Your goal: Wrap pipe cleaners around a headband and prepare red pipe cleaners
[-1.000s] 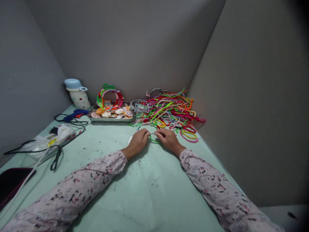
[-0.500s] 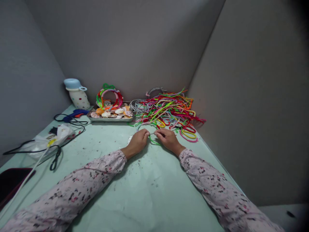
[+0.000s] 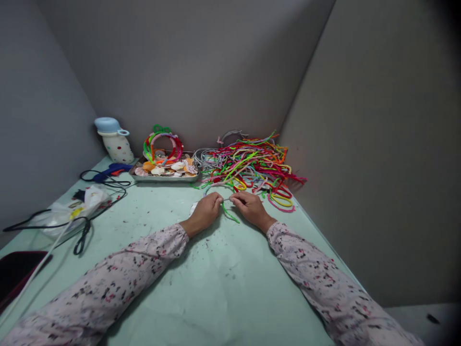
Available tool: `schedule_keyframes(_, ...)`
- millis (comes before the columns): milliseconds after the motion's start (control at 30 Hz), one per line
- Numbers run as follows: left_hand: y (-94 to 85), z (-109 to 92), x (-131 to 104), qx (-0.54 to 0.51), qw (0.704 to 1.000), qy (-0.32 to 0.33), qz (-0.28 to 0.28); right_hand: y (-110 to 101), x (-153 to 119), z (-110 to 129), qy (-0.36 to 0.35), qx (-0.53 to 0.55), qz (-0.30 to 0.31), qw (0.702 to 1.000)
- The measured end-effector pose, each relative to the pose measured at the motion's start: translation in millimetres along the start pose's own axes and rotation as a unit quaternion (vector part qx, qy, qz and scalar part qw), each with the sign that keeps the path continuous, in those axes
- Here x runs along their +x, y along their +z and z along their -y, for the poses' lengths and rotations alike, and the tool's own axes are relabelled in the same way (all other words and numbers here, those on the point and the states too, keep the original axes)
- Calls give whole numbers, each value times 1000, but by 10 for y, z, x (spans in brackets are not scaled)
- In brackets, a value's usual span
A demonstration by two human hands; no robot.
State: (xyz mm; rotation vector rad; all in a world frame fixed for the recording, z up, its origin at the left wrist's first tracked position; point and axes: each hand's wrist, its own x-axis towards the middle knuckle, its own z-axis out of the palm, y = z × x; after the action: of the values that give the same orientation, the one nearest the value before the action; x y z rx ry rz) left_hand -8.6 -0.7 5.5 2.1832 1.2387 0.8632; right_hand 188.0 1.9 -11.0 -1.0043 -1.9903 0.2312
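Observation:
My left hand (image 3: 209, 209) and my right hand (image 3: 251, 206) meet over the table, both with fingers pinched. Between them runs a short bare grey stretch of a thin wire ring (image 3: 226, 199), one side in each pinch. Its far side, partly wrapped in coloured fuzz, curves behind my fingers and is partly hidden. A green pipe cleaner (image 3: 230, 216) hangs from my left fingertips, its loose end pointing toward my right wrist. Just beyond lies a tangled pile of coloured pipe cleaners (image 3: 248, 161). Beside my left hand a small pale object (image 3: 193, 208) is partly covered.
A metal tray (image 3: 165, 179) holds seashells (image 3: 178, 166) and wrapped rings (image 3: 163, 139). Grey wire loops (image 3: 209, 157) lie beside it. To the left are a bottle (image 3: 114, 139), a glue gun (image 3: 111, 170), black cable (image 3: 84, 235) and a plastic bag (image 3: 90, 197). Walls enclose the table.
The green pipe cleaner's loose end has swung slightly down toward me and hangs straighter. Both hands stay nearly in place, still gripping the ring.

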Motion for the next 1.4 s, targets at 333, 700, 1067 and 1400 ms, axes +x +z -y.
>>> schedule_keyframes(333,2,-3,-13,-42,999,-8,-8,-3,4,11,8,-2,1,1000)
schedule_keyframes(700,-9,-33,-26,-51,998,-13,-16,1,7,20,8,0,-2,1000)
schedule_keyframes(1067,17,36,10,-33,999,-4,1,5,-3,-2,2,5,4,1000)
schedule_keyframes(1400,8,44,22,-35,999,-12,18,6,5,2,-2,1,3,1000)
